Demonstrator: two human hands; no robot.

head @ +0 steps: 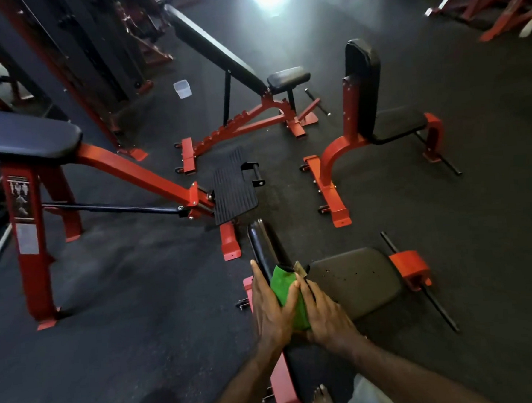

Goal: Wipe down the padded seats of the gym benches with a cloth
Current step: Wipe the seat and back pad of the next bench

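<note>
- Green cloth (287, 296): soft, light, likely bunches; hold flat under palms
- left hand (273, 310), right hand (326, 313): fingers straight, pressing it on backrest pad (266, 248)

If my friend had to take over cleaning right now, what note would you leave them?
Left hand: fingers straight, lying along the backrest pad of the nearest bench, thumb on the green cloth.
Right hand: flat, pressing the cloth from the other side.
The cloth is draped over the backrest's edge, between both hands.
Done: can't tell from here which pads are already wiped.
Left: this bench's seat pad, then the upright bench, the incline bench behind it, and the flat pad on the left.
</note>
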